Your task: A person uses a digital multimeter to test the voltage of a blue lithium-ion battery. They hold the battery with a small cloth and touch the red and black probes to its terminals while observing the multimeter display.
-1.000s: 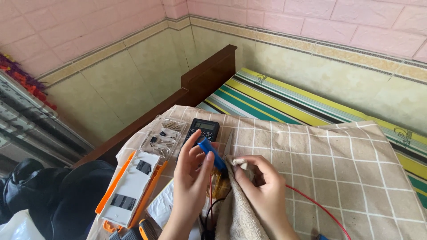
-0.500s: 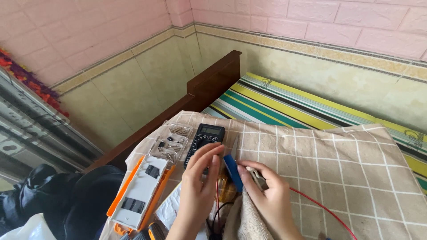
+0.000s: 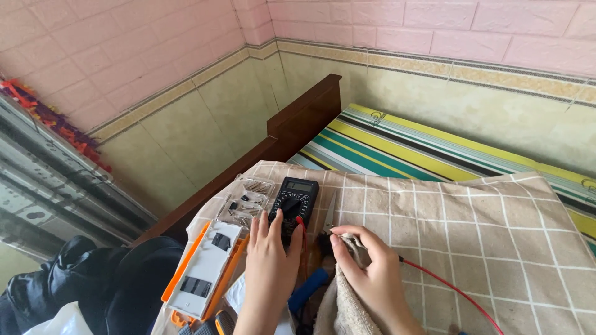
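Observation:
A black multimeter point(image 3: 294, 197) lies on the beige checked cloth point(image 3: 472, 229). My left hand point(image 3: 271, 263) rests flat just below it, fingers apart, fingertips touching its lower edge. My right hand point(image 3: 366, 267) pinches the edge of a beige towel point(image 3: 341, 304) beside a small dark part. A blue-handled tool point(image 3: 308, 290) lies between my hands. A red test lead point(image 3: 453, 288) runs off to the lower right.
An orange and white tool case point(image 3: 202, 273) lies open at the left, with a clear plastic tray point(image 3: 245, 201) of small parts above it. A dark wooden bed frame point(image 3: 292, 127), a striped mattress point(image 3: 422, 146) and a black bag point(image 3: 105, 285) surround the cloth.
My left hand let go of the blue-handled tool, which now lies lower between my hands. That hand moved up to the multimeter. My right hand stays on the towel.

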